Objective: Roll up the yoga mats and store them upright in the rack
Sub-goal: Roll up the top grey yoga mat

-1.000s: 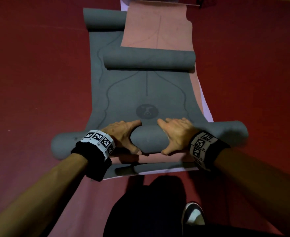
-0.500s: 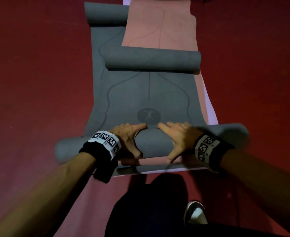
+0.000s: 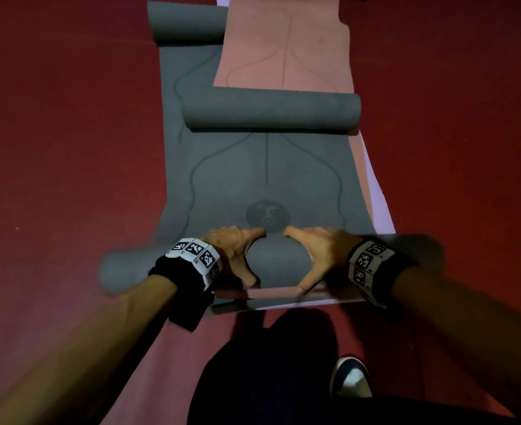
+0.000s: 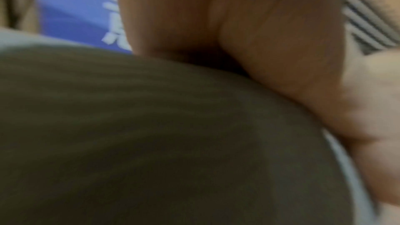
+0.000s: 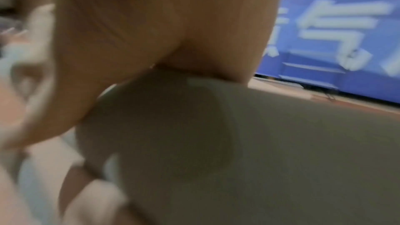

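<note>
Roll (image 3: 279,265) pushed farther along grey mat; both hands (image 3: 283,256) clamped on it.

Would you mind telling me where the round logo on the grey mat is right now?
In the head view, the logo sits centrally on the grey mat, just beyond the roll, between both hands.
</note>
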A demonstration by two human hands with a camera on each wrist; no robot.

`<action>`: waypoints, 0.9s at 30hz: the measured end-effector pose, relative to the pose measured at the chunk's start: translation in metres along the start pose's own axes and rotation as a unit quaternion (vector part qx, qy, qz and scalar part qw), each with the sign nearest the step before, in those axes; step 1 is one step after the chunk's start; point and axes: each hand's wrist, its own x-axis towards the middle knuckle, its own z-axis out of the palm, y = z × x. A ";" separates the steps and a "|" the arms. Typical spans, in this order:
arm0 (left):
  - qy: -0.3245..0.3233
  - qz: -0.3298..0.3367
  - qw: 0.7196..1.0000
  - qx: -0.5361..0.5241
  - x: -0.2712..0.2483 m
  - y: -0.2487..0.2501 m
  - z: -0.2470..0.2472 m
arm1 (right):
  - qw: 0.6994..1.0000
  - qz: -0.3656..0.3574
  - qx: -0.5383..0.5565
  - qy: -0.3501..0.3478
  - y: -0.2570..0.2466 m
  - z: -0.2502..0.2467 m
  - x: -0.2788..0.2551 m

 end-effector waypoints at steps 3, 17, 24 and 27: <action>-0.015 -0.006 0.999 -0.040 0.000 -0.004 0.002 | 0.997 -0.009 -0.070 0.013 -0.008 0.003 0.002; -0.043 -0.010 0.999 -0.024 0.008 -0.005 0.015 | 0.999 -0.018 0.021 -0.046 -0.003 0.004 0.006; -0.057 0.000 0.995 -0.078 0.004 -0.008 0.007 | 0.999 -0.026 -0.023 0.000 -0.005 -0.005 0.004; 0.011 0.018 0.999 0.042 -0.005 -0.002 0.010 | 1.000 -0.016 0.014 -0.001 -0.001 -0.011 0.004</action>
